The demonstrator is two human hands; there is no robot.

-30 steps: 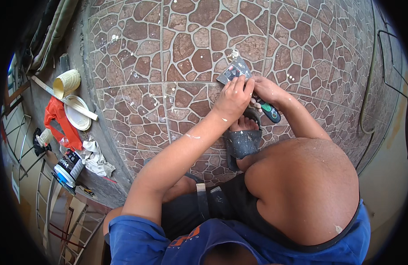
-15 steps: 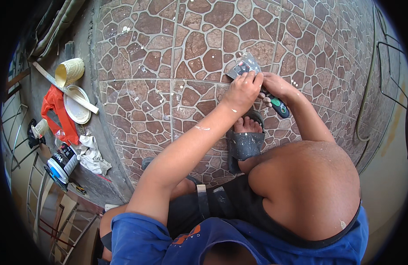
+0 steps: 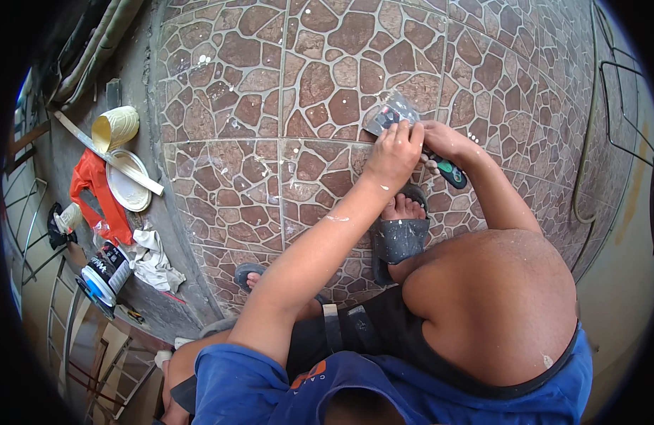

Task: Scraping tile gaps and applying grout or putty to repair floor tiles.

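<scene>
A putty knife (image 3: 391, 113) with a broad, paint-smeared grey blade and a black-and-green handle is held low over the floor tiles. Around its handle, close to the blade, my right hand (image 3: 446, 144) is closed, and the handle's end sticks out below the fingers. My left hand (image 3: 396, 157) is closed with its fingertips pressed together at the near part of the blade. Whether something small is pinched under those fingertips is hidden. Just below both hands is my foot in a grey, paint-spotted sandal (image 3: 403, 239).
On the concrete strip at left are a cream tub (image 3: 116, 127), a round white lid (image 3: 128, 182) with a wooden stick (image 3: 132, 164) across it, a red plastic bag (image 3: 100, 202), a white rag (image 3: 155, 262) and a black-and-white can (image 3: 109, 273). A metal frame (image 3: 624, 106) stands at right.
The view has shifted slightly, so the floor and the things at left sit a little lower and further right. Both hands stay on the putty knife, nearly unmoved.
</scene>
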